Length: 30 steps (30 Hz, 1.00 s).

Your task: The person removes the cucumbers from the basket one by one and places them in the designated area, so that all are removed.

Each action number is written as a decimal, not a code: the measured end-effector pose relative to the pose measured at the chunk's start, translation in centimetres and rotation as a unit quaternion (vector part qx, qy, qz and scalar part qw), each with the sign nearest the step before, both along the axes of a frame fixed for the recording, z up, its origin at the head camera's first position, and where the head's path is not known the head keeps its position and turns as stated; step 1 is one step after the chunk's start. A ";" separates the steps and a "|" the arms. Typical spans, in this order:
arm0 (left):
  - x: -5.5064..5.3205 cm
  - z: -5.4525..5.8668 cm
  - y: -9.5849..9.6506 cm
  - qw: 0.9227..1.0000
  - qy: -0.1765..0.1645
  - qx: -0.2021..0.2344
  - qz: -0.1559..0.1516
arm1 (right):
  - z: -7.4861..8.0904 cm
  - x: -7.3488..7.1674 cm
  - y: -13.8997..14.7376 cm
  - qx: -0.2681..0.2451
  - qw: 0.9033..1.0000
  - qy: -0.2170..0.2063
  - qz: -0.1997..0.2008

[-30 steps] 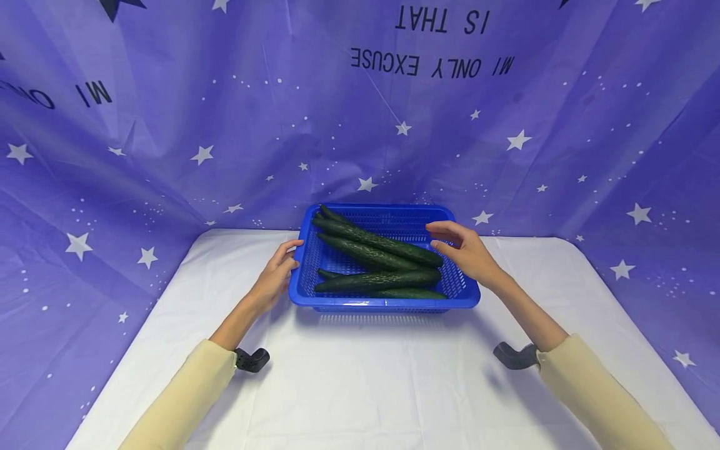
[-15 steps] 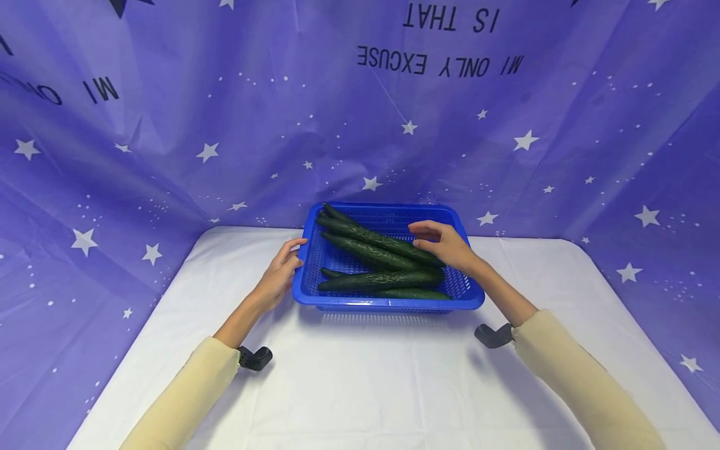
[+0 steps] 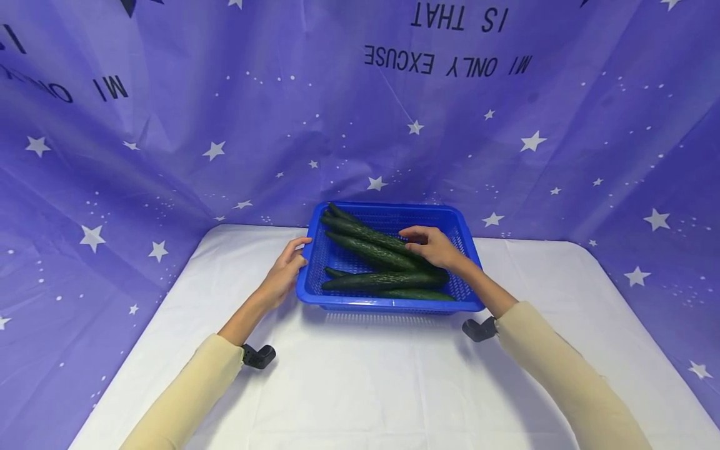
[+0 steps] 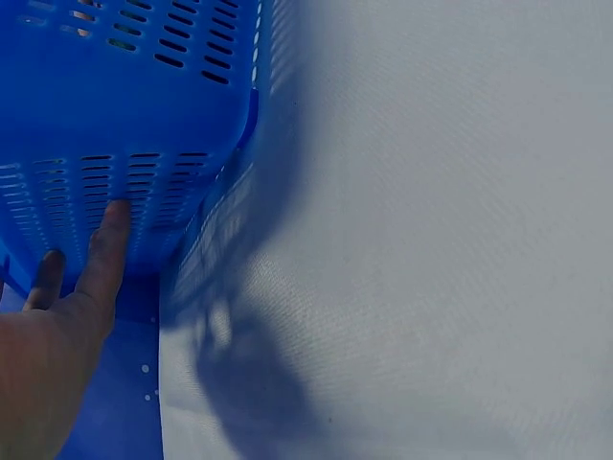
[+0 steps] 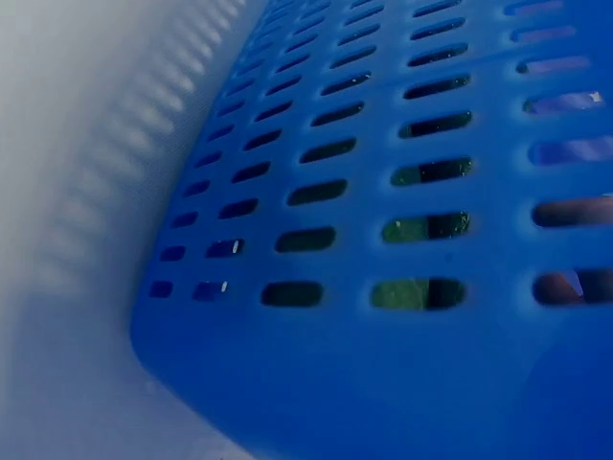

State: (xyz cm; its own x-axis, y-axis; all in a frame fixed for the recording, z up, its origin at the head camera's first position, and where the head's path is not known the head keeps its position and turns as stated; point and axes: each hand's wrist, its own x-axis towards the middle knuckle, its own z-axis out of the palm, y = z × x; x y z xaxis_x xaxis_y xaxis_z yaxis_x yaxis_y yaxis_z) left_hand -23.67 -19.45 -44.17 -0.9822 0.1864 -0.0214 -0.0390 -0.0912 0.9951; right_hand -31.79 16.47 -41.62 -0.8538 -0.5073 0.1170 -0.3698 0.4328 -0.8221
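Several dark green cucumbers [image 3: 382,278] lie in a blue plastic basket [image 3: 388,304], some slanting and some nearly level. At the basket's left end, my left hand [image 3: 283,273] touches the side with extended fingers; in the left wrist view, fingers [image 4: 112,230] lie against the slotted wall. My right hand [image 3: 437,248] reaches over the right part of the basket. Its bent fingers and thumb stand apart, right at the uppermost cucumber [image 3: 368,234], covering part of it. Through slots in the basket wall [image 5: 374,383], the right wrist view shows bits of green; the right hand is mostly hidden there.
A white cloth [image 3: 360,381] covers the table under the basket. Purple curtain [image 3: 270,125] with stars and lettering hangs close behind it and along both sides. A black wrist mount [image 3: 259,356] is on the left forearm, another black mount [image 3: 479,329] on the right.
My right hand has moved left and slightly down, from the basket's right end to over the uppermost cucumber. My left hand has stayed at the basket's left side. The cucumbers lie as before.
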 end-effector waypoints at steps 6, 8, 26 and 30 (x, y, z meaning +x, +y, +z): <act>0.0 0.1 0.0 1.000 0.001 -0.004 0.001 | 0.0 -0.5 -0.6 0.028 0.999 0.010 0.013; 0.1 0.2 0.0 1.000 0.003 -0.006 0.001 | 0.0 -0.6 -0.7 0.040 0.999 0.017 0.017; 0.2 0.2 0.2 1.000 0.005 -0.009 -0.001 | 0.5 -1.7 -0.6 0.092 0.993 -0.044 0.064; 0.2 0.3 0.2 1.000 0.006 -0.011 0.001 | 0.6 -1.8 -0.7 0.098 0.991 -0.049 0.076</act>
